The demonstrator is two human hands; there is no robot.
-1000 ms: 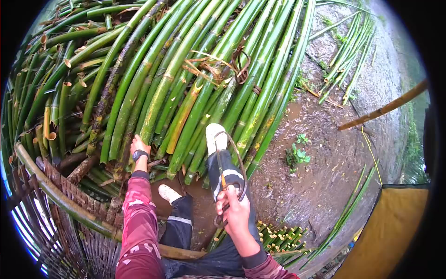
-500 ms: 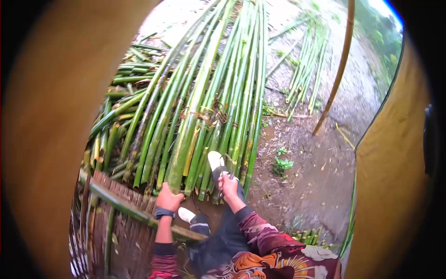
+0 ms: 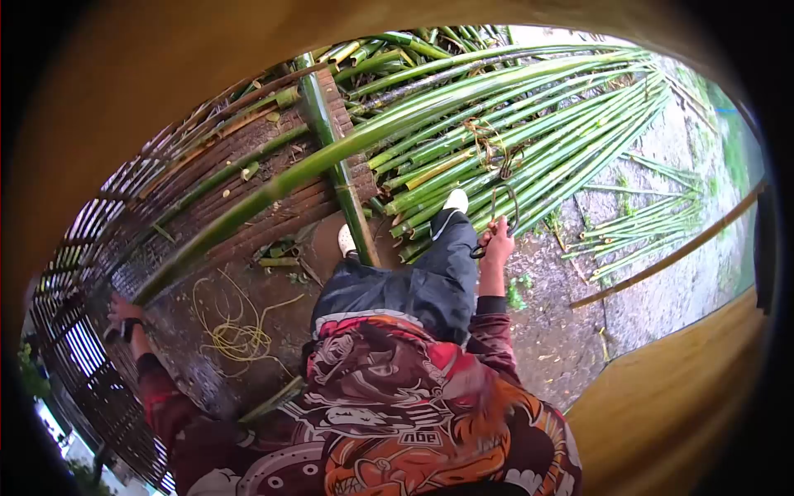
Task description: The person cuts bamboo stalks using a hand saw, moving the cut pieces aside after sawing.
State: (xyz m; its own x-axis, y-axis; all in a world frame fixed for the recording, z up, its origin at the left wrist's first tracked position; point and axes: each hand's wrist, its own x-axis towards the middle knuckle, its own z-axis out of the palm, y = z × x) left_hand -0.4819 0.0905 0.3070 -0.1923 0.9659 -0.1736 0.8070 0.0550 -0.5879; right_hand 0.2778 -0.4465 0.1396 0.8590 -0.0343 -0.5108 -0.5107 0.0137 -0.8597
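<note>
My left hand (image 3: 124,311), wearing a dark wristband, is far out at the left, closed at the near end of a long green bamboo pole (image 3: 277,188). That pole slants up to the right, across a shorter bamboo crossbar (image 3: 335,161), and reaches over the bundle. My right hand (image 3: 496,242) is closed around a dark tool with a thin curved frame (image 3: 514,203), beside my right leg. The tool's exact kind is hard to make out. Just beyond it lies a bundle of green bamboo poles (image 3: 463,165), bound with a brown tie (image 3: 488,145).
A slatted platform (image 3: 248,194) stands at left. Yellow cord (image 3: 236,335) lies coiled on the muddy ground. Cut bamboo pieces (image 3: 372,59) are piled at the back, with thinner bamboo stalks (image 3: 645,227) at right. A slanted brown post (image 3: 670,256) stands nearby.
My view has turned left. My left hand has drawn one bamboo pole out toward me and leftward, over the crossbar and platform. My right hand still holds the dark tool.
</note>
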